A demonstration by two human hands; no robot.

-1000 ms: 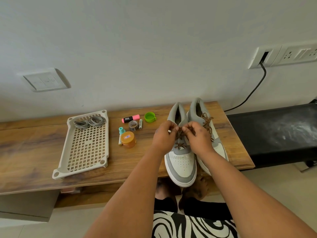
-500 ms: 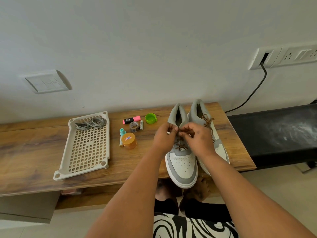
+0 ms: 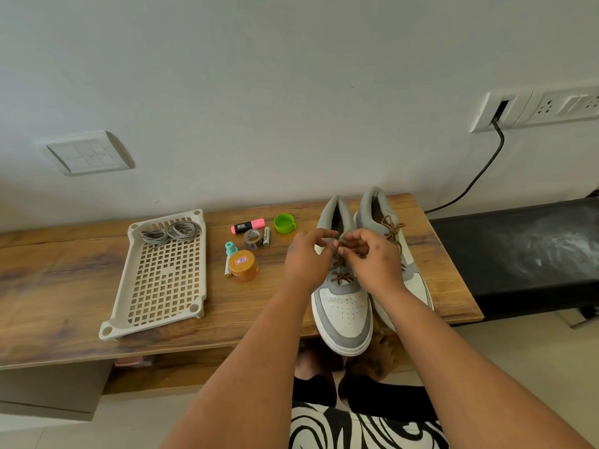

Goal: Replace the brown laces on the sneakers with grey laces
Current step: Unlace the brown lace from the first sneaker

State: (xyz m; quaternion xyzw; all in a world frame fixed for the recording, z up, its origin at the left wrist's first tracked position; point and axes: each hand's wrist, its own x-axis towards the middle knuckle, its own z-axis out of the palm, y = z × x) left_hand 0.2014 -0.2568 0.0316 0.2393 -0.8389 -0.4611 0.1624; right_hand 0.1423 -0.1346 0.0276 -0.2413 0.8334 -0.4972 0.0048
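Observation:
Two grey-and-white sneakers stand side by side on the wooden shelf [image 3: 64,286], toes toward me. The left sneaker [image 3: 343,312] carries a brown lace [image 3: 340,273], and my left hand [image 3: 304,257] and right hand [image 3: 372,260] pinch that lace at its top, fingertips almost meeting over the tongue. On the right sneaker [image 3: 418,283] a tied brown lace [image 3: 392,230] shows behind my right hand. Two coiled grey laces [image 3: 170,233] lie at the far end of a beige perforated tray [image 3: 162,280].
Between tray and shoes lie a pink highlighter [image 3: 248,225], a green cap [image 3: 283,223], a tape roll [image 3: 252,238], batteries, a teal-capped tube and an orange jar [image 3: 243,265]. A black bench [image 3: 518,254] adjoins the shelf on the right. A black cable [image 3: 479,170] hangs from the wall socket.
Both hands have crept slightly up the left sneaker's lacing, and the fingers now work the brown lace at its top; everything else on the shelf is unchanged.

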